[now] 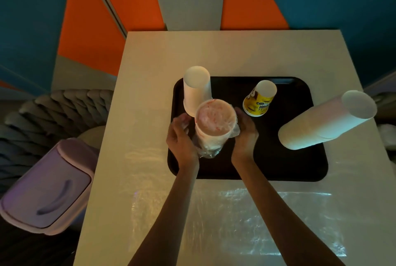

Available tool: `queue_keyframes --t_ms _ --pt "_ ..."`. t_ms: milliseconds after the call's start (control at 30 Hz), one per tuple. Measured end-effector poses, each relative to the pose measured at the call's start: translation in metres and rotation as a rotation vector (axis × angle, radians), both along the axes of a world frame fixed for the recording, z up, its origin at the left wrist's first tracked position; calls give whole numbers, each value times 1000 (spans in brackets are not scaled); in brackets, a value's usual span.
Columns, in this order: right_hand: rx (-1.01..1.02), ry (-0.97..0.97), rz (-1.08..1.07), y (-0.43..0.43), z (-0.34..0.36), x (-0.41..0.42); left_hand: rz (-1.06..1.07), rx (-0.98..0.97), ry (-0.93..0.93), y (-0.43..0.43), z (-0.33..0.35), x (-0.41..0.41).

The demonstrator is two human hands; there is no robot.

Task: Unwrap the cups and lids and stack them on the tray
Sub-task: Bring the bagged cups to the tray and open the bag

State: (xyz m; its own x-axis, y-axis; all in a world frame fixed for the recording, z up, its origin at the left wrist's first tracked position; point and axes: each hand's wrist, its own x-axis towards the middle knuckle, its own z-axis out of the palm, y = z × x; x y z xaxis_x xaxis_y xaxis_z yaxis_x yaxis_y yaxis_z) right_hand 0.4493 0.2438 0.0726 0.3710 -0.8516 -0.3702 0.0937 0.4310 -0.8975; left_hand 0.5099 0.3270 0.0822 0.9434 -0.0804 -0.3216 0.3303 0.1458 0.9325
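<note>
Here, a wrapped stack of cups (214,125) is held upright near the left edge of the tray (278,162), flanked evenly by the left hand (182,137) and right hand (246,131), both grips curled round it.

The counter (150,72) has a pale, squarish top with a slight sheen, its far edge close against the wall. A black tray (278,169) with rounded corners lies flat on it, right of the middle, its long sides running parallel to the counter's far edge. The tray's right side comes near the counter's right edge, while a broad strip of bare top stays open along the left edge and the far edge. A sheet of clear, crinkled plastic film (257,223) lies spread on the near part of the counter, from just beside the tray's near side down toward the near edge and the near right corner.
</note>
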Motion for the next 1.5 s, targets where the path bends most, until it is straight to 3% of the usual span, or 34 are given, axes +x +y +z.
queue_keyframes --t_ms 167,333,633,867,1033,1100,1233,1333,1500 --pt "-5 -234 68 1 46 16 -70 -184 24 -15 50 2" --pt "76 -224 35 22 32 20 -89 -225 183 -22 44 -18" --pt "271 -235 0 21 -4 28 -66 -299 211 -26 13 -13" --pt "281 -119 43 30 -32 22 8 -213 351 -25 -15 -14" --pt "116 53 52 20 -27 7 68 95 187 -13 -27 -14" --pt "49 51 42 16 -20 1 103 126 101 -3 -25 -9" --pt "-36 -75 7 1 24 -1 132 -11 -44 2 21 6" --pt "-50 -140 23 8 64 11 30 -191 22 -12 58 2" --pt "155 -54 -79 27 54 22 -71 -201 105 -24 59 -19"
